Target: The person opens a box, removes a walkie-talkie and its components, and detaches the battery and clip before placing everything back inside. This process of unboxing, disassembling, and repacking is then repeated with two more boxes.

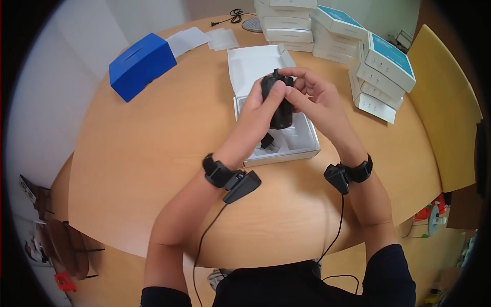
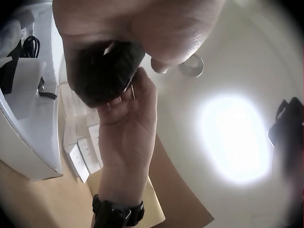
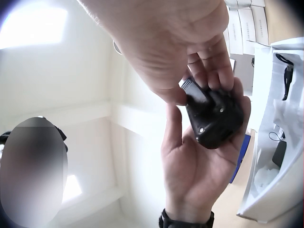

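A black device (image 1: pixel 279 100) was held above the open white box (image 1: pixel 279 138), lifted clear of the bench (image 1: pixel 143 169). It was grasped by the left hand (image 1: pixel 261 105), whose fingers were curled round its lower body from the 9 o'clock side, with the thumb pressed on its front. The right hand (image 1: pixel 312 94) was closed on the device's top end from 3 o'clock, the fingertips pinching near a small protruding part. In the right wrist view, the device (image 3: pixel 213 116) was seen cradled in the left palm (image 3: pixel 199 166). A blue box (image 1: pixel 142 65) was set at 10 o'clock from the hands, well apart. Stacked white cartons (image 1: pixel 381 77) were ranged at 2 o'clock. A black accessory (image 1: pixel 267 140) was left inside the open box.
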`<move>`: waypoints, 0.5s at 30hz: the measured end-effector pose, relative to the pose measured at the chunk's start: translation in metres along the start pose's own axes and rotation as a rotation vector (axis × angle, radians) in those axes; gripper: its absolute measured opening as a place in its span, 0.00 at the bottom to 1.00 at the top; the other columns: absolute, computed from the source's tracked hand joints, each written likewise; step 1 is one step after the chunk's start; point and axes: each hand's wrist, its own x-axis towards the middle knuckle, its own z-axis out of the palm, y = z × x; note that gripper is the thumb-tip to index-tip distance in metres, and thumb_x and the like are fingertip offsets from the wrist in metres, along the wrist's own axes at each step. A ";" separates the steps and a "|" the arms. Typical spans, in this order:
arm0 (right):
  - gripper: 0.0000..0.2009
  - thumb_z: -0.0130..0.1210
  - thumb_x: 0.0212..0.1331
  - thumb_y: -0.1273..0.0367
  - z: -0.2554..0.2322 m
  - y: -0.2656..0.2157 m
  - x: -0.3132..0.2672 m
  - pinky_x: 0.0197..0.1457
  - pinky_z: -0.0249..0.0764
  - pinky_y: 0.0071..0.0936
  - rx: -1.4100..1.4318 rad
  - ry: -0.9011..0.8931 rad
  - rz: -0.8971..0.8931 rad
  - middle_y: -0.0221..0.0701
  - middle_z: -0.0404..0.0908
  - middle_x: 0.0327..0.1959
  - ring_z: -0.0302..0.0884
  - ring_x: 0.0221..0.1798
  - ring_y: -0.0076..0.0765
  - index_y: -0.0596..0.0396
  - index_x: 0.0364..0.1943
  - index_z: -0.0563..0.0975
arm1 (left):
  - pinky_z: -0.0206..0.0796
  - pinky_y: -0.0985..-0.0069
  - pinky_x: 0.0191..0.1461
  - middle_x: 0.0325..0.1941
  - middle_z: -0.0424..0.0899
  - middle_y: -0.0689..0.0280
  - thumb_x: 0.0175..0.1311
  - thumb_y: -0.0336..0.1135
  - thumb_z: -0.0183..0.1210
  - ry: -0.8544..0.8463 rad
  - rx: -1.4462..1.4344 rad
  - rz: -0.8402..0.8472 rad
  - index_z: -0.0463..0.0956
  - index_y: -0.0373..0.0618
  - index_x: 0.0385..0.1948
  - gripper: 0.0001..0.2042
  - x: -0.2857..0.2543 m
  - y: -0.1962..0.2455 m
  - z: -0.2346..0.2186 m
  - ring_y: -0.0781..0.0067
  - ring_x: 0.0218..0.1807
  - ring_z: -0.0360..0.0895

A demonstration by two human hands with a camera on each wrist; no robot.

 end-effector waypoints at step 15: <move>0.12 0.60 0.73 0.65 0.033 -0.004 -0.014 0.41 0.79 0.23 0.401 -0.142 0.285 0.30 0.85 0.34 0.81 0.35 0.21 0.61 0.48 0.79 | 0.77 0.60 0.65 0.69 0.80 0.55 0.86 0.60 0.37 0.149 -0.596 -0.004 0.70 0.43 0.64 0.28 0.001 0.021 0.003 0.56 0.68 0.79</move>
